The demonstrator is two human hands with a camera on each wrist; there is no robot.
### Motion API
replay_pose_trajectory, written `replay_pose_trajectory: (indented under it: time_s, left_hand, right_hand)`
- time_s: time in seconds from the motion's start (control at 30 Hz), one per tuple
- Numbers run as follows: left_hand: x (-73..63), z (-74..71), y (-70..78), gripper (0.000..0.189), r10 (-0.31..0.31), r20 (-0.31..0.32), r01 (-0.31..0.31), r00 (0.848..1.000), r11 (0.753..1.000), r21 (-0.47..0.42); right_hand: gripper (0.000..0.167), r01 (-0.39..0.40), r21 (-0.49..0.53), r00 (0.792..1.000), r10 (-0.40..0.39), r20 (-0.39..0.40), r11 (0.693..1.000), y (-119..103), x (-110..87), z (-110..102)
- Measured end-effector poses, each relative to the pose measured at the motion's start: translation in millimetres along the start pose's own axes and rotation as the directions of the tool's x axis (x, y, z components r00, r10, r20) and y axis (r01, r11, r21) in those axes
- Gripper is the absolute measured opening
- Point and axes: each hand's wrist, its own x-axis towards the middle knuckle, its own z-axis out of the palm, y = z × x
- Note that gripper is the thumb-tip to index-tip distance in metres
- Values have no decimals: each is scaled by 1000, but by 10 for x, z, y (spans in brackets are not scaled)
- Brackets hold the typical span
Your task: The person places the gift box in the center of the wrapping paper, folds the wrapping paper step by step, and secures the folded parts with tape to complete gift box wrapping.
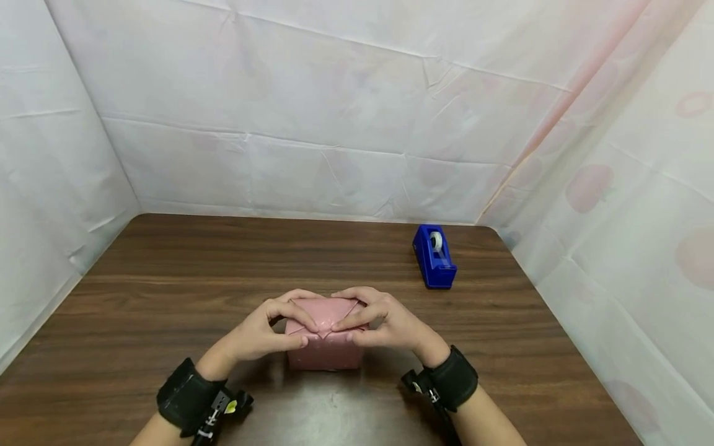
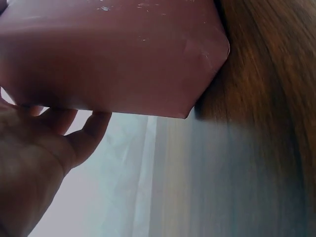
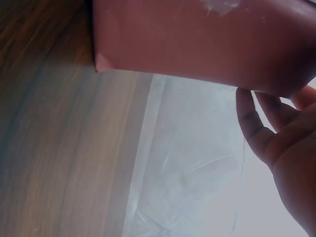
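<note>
A pink wrapped box (image 1: 326,352) with a glossy surface and folded creases on top sits near the middle of the wooden table. My left hand (image 1: 264,328) grips its left end, index fingertip on the top fold and thumb at the upper front edge. From the other end my right hand (image 1: 386,321) holds it in much the same way, its index fingertip close to the left one. In the left wrist view, fingers (image 2: 94,131) bend against the side of the box (image 2: 113,64). The right wrist view shows fingers (image 3: 252,116) touching the box's edge (image 3: 187,44).
A blue tape dispenser (image 1: 435,257) with a roll of clear tape stands at the back right of the wooden table (image 1: 251,254). Pale patterned sheets (image 1: 334,111) hang behind the table and along both sides. Black straps (image 1: 192,396) with small cameras circle both wrists.
</note>
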Motion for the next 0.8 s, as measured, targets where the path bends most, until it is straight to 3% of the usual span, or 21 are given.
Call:
replay_pose_trajectory:
  time_s: [0.17, 0.27, 0.37, 0.57, 0.8]
  left_hand:
    - [16, 51, -1, 25, 59, -91, -47, 994, 990, 134]
    - [43, 91, -10, 28, 147, -140, -117, 979, 972, 206]
    - [69, 123, -15, 32, 198, -188, -150, 962, 959, 241]
    - [106, 155, -31, 35, 233, -231, -164, 945, 945, 282]
    - [97, 155, -34, 35, 187, -250, -108, 950, 948, 299]
  right_hand:
    - [20, 19, -145, 1000, -20, -5, 989, -37, 18, -23]
    - [18, 39, -285, 999, -48, -24, 958, -50, 18, -28]
    - [18, 19, -353, 998, -40, -51, 935, -58, 5, -22]
    - [20, -35, -316, 995, 2, -105, 948, -38, -15, 5]
    - [22, -53, -246, 991, 21, -132, 968, -12, -22, 28]
